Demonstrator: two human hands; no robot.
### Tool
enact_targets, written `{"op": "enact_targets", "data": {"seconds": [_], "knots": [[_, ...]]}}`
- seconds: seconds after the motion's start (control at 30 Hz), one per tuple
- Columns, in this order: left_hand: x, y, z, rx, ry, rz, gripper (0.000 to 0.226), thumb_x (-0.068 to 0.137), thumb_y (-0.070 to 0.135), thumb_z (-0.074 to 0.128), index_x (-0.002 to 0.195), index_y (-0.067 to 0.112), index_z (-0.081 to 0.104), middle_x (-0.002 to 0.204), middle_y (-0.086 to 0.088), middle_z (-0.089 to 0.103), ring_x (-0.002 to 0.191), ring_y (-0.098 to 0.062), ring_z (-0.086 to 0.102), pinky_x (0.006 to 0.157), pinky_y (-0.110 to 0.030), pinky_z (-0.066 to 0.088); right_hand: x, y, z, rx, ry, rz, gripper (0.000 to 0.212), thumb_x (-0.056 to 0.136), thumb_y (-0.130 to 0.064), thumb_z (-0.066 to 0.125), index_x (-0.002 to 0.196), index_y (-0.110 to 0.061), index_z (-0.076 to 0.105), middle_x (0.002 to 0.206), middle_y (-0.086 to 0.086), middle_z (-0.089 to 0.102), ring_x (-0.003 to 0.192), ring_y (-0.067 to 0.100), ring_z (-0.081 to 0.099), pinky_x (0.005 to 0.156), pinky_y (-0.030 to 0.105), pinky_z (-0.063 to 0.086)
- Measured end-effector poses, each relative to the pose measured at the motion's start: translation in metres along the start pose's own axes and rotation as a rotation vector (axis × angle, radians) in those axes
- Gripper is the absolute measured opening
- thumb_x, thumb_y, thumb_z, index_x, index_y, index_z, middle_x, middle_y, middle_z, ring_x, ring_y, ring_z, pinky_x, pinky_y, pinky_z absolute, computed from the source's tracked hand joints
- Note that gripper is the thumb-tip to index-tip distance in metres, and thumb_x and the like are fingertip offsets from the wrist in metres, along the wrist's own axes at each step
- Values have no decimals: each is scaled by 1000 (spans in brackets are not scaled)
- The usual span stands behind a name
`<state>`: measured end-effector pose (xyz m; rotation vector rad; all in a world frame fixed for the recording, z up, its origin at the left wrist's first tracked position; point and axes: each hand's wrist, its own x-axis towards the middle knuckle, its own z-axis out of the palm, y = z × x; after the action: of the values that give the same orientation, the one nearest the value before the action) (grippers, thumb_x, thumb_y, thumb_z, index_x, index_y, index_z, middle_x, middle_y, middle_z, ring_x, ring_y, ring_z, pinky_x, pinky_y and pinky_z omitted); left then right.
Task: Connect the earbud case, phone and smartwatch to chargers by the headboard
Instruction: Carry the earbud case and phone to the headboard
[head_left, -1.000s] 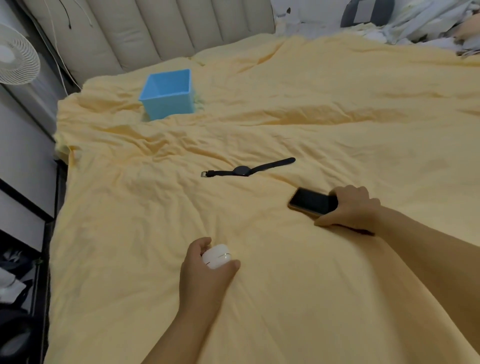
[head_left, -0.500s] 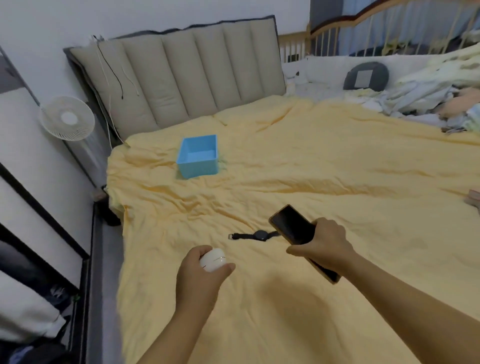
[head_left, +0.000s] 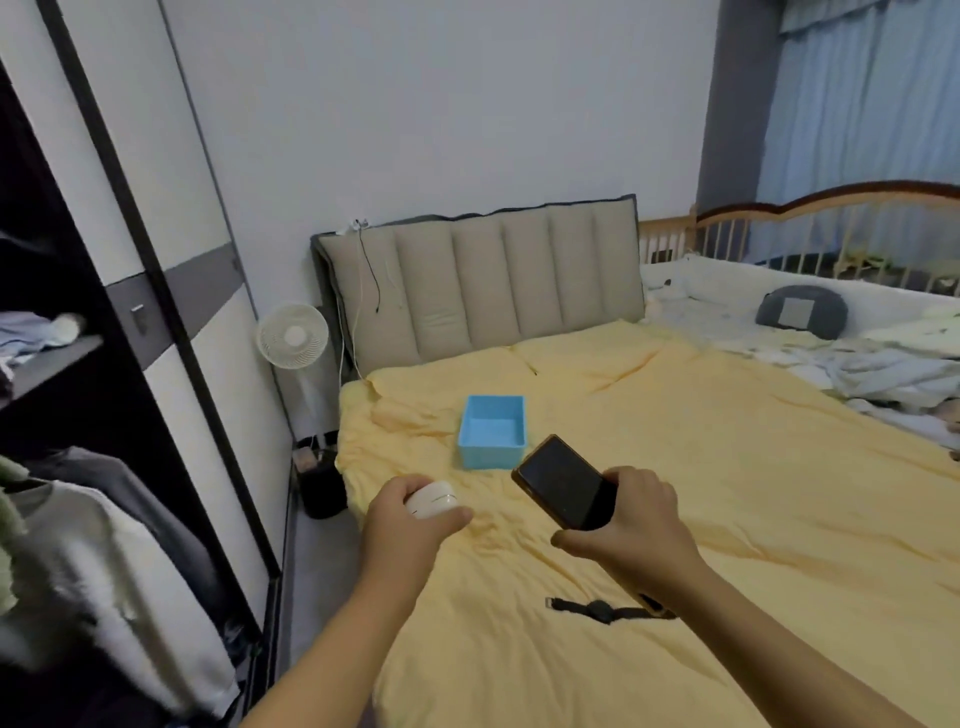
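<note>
left hand (head_left: 410, 525) is curled round the white earbud case (head_left: 431, 499), thumb and fingers wrapped around its sides, held up over the bed's left edge. right hand (head_left: 631, 525) grips the phone (head_left: 563, 480) by its lower end, dark screen facing up and tilted toward the headboard (head_left: 488, 291). the smartwatch (head_left: 602, 609) isn't picked up yet, it's lying flat on the yellow sheet (head_left: 727, 519) toward the foot end, partly under the right forearm.

handling thoughts: the case looks small, smooth and rounded, so probably light but slippery. a full wrap like this one seems safer than a fingertip pinch. the phone is a stiff slab with a glass face, and gripped at one end it'll want to lever out, so i'd hold it by the long edges nearer the middle before plugging in. the watch has a floppy strap, so better to take it by the round body.

cables (head_left: 370, 270) hang down the headboard's left corner, well apart from both hands. there's a blue box (head_left: 470, 457) sitting near the head end of the bed too, and a fan (head_left: 293, 336) beside the bed.
</note>
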<state>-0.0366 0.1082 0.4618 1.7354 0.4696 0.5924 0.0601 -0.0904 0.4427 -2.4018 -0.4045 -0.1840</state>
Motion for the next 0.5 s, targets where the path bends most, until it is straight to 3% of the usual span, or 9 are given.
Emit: {"op": "enact_targets", "data": {"seconds": [0.17, 0.33, 0.43, 0.5], "knots": [[12, -10, -53, 9, -86, 28, 45, 61, 7, 83, 98, 19, 60, 100, -4, 62, 86, -18, 60, 66, -25, 46, -34, -51, 8, 36, 80, 97, 52, 45, -53, 71, 83, -26, 49, 85, -12, 44, 85, 9, 40, 47, 23, 41], [22, -30, -89, 77, -193, -18, 63, 38, 17, 82, 99, 12, 63, 110, -12, 59, 95, -26, 57, 76, -33, 43, -72, -67, 32, 81, 118, 324, 59, 38, -61, 67, 82, -27, 48, 86, -7, 50, 84, 12, 49, 52, 23, 36], [29, -33, -98, 69, -209, -29, 81, 18, 33, 74, 96, 13, 65, 108, -14, 59, 96, -30, 57, 84, -36, 45, -88, -70, 32, 58, 141, 442, 64, 36, -62, 65, 88, -28, 49, 90, -8, 50, 88, 12, 47, 57, 24, 42], [32, -31, -99, 68, -236, -13, 83, 16, 40, 73, 95, 17, 63, 106, -12, 60, 96, -30, 56, 85, -34, 45, -96, -74, 25, 25, 159, 490, 66, 38, -62, 65, 93, -31, 46, 93, -11, 46, 92, 10, 43, 65, 26, 48]]}}
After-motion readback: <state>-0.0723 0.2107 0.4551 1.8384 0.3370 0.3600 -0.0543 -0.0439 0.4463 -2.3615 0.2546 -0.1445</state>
